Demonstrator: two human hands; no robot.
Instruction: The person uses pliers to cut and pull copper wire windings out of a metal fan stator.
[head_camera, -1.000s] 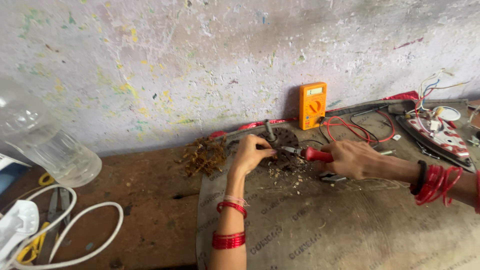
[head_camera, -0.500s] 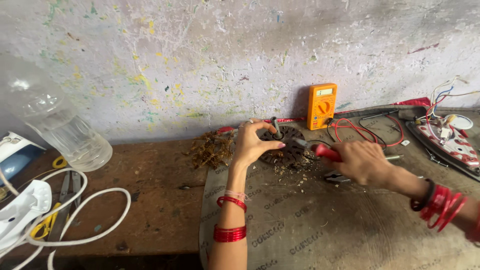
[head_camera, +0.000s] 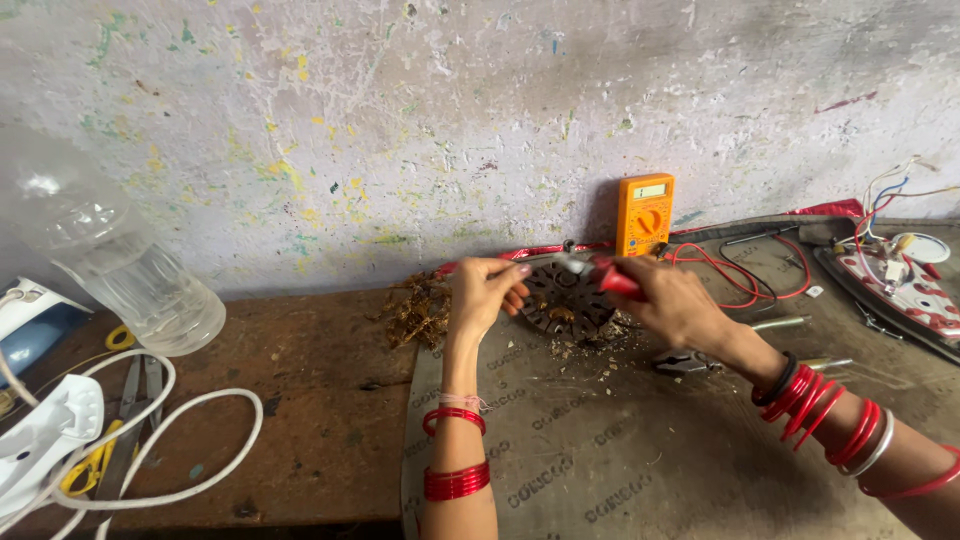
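Red-handled tool (head_camera: 612, 278) in right hand (head_camera: 672, 302) over round stator (head_camera: 568, 297).

Orange multimeter (head_camera: 644, 213), red-handled tool (head_camera: 612, 279), paint-speckled grey wall (head_camera: 400, 130)

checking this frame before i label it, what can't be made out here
Head view:
- Tool tip of the red-handled tool: blurred, partly behind the right hand.
- Left hand fingertips on the round metal part: grip unclear.
- Clear bottle: top blurred.
- Iron: cut by right edge.
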